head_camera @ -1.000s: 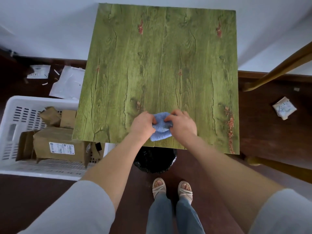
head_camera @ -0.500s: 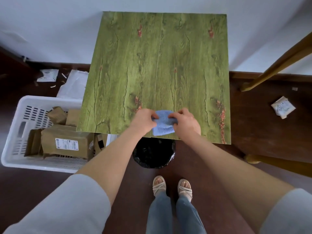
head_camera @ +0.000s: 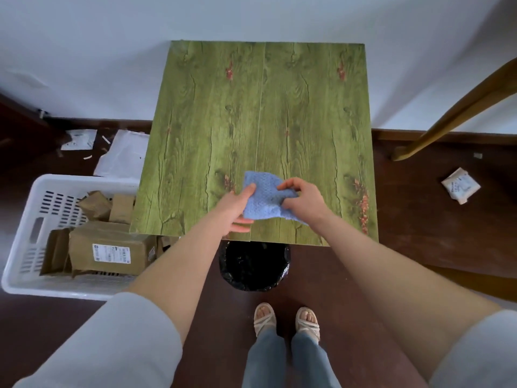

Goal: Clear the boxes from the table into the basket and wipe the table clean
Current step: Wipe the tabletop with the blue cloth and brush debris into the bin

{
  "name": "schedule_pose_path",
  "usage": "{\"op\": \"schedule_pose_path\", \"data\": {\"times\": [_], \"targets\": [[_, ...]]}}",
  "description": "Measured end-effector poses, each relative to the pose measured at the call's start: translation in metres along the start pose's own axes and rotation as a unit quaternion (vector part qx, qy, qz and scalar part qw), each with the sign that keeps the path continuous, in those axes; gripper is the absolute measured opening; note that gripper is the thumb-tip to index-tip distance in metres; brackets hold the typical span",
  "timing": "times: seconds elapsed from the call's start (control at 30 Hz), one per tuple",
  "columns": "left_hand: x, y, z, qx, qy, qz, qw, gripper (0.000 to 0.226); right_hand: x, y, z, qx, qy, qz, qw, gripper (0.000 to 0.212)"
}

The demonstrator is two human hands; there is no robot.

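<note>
Brown cardboard boxes (head_camera: pixel 112 242) are lying jumbled in the white slotted basket (head_camera: pixel 56 291), sitting on the floor just left of the green wood-grain table (head_camera: pixel 279 107). A blue cloth (head_camera: pixel 263 200) is being held above the table's near edge.

Black-lined bin (head_camera: pixel 253 268) sitting on dark floor (head_camera: pixel 419 219); white papers (head_camera: pixel 123 156) lying far left; small packet (head_camera: pixel 460 189) lying right, near wooden rail (head_camera: pixel 461 107).

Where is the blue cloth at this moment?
In the head view, the blue cloth is held between the left hand and right hand, over the near edge of the green table, just beyond the black bin.
</note>
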State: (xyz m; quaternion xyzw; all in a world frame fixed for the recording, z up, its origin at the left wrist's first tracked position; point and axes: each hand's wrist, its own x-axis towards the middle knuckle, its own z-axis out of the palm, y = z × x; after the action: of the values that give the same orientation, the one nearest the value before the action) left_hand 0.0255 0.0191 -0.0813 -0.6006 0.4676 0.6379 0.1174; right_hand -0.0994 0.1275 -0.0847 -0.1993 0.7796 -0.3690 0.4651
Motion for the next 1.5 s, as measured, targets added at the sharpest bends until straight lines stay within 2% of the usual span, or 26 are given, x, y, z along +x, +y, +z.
{"op": "schedule_pose_path", "data": {"times": [0.07, 0.13, 0.23, 0.4, 0.47, 0.53, 0.63, 0.77, 0.87, 0.97, 1.13, 1.27, 1.3, 1.43, 1.5], "targets": [[-0.006, 0.025, -0.001, -0.083, 0.011, 0.031, 0.996, 0.047, 0.008, -0.017, -0.007, 0.013, 0.022, -0.011, 1.000, 0.035], [-0.009, 0.050, -0.004, -0.099, 0.041, 0.098, 0.989, 0.040, 0.016, -0.031, -0.015, 0.033, 0.045, -0.001, 0.998, 0.043], [-0.012, 0.083, -0.004, -0.116, 0.050, 0.172, 0.977, 0.033, 0.032, -0.045, -0.032, 0.094, 0.055, 0.059, 0.992, 0.057], [-0.008, 0.129, 0.006, -0.141, 0.022, 0.203, 0.969, 0.032, 0.056, -0.063, -0.066, 0.207, -0.056, 0.190, 0.958, 0.082], [-0.001, 0.148, 0.014, -0.135, 0.010, 0.205, 0.969, 0.034, 0.072, -0.073, -0.079, 0.289, -0.077, 0.192, 0.935, 0.075], [0.009, 0.169, 0.021, -0.126, 0.001, 0.207, 0.970, 0.034, 0.091, -0.085, -0.091, 0.358, -0.064, 0.181, 0.914, 0.055], [0.032, 0.204, 0.037, -0.122, -0.004, 0.200, 0.972, 0.032, 0.124, -0.099, -0.113, 0.371, -0.030, 0.152, 0.916, 0.024], [0.066, 0.245, 0.075, -0.139, -0.003, 0.163, 0.977, 0.032, 0.169, -0.106, -0.153, 0.400, 0.028, 0.101, 0.910, 0.024], [0.086, 0.270, 0.098, -0.125, 0.006, 0.144, 0.982, 0.040, 0.202, -0.109, -0.182, 0.399, 0.079, 0.081, 0.910, 0.028], [0.109, 0.296, 0.116, -0.122, 0.052, 0.174, 0.976, 0.049, 0.235, -0.110, -0.206, 0.394, 0.126, 0.072, 0.907, 0.028], [0.149, 0.338, 0.143, -0.088, 0.104, 0.222, 0.965, 0.046, 0.289, -0.108, -0.234, 0.295, 0.205, 0.042, 0.932, 0.039], [0.171, 0.338, 0.152, 0.012, 0.100, 0.203, 0.974, 0.062, 0.315, -0.093, -0.236, 0.227, 0.201, 0.131, 0.944, 0.073], [0.175, 0.334, 0.153, 0.028, 0.092, 0.196, 0.976, 0.062, 0.316, -0.090, -0.236, 0.214, 0.211, 0.148, 0.942, 0.075], [0.185, 0.326, 0.157, 0.036, 0.069, 0.182, 0.980, 0.063, 0.327, -0.076, -0.242, 0.173, 0.287, 0.185, 0.924, 0.046], [0.188, 0.331, 0.158, 0.044, 0.073, 0.192, 0.978, 0.064, 0.328, -0.078, -0.237, 0.161, 0.288, 0.163, 0.930, 0.031]]}}
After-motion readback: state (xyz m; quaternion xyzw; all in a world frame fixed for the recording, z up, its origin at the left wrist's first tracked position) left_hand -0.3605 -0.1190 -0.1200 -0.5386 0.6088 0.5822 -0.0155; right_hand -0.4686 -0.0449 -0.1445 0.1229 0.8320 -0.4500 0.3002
